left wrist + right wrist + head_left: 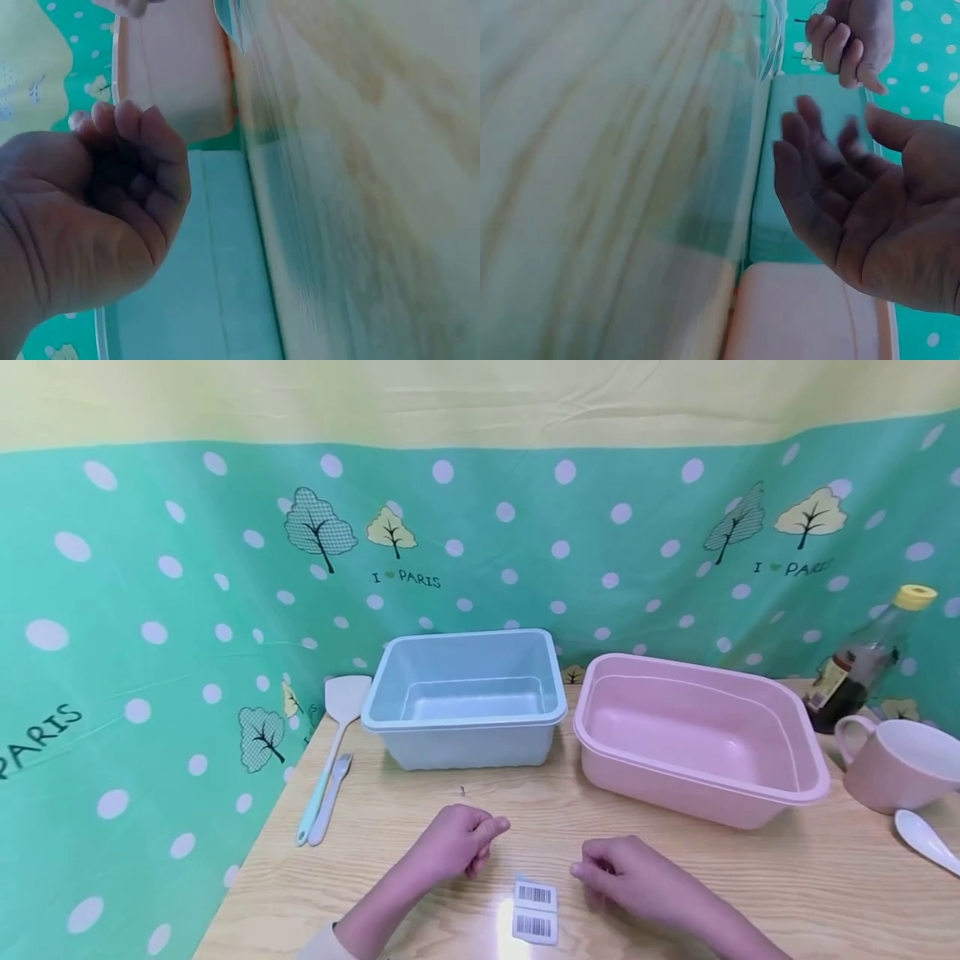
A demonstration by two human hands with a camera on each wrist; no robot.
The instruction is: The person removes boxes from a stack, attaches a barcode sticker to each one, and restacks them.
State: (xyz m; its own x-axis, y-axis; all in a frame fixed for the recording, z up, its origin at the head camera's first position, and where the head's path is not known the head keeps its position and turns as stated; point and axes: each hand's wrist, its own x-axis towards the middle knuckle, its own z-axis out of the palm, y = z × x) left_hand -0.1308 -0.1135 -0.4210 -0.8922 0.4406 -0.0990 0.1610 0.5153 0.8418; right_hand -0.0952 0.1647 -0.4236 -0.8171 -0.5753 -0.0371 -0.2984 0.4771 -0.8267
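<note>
Above the table's near part, my left hand (456, 843) hovers with its fingers loosely curled. The left wrist view shows a hollow palm and nothing in it. Across from it my right hand (628, 875) also hangs loosely curled, thumb toward the left hand. In the right wrist view its fingers (808, 187) are bent and spread a little, with nothing between them. A small piece with two white barcode labels (536, 912) lies on the table between the hands, nearest to them.
Behind the hands stand a blue basin (465, 747) and a pink basin (675, 785). At left lie a spatula (345, 697) and a fork (330, 802). On the right are a sauce bottle (855, 668), a pink mug (900, 768) and a white spoon (926, 839). A dotted curtain (495, 552) hangs behind.
</note>
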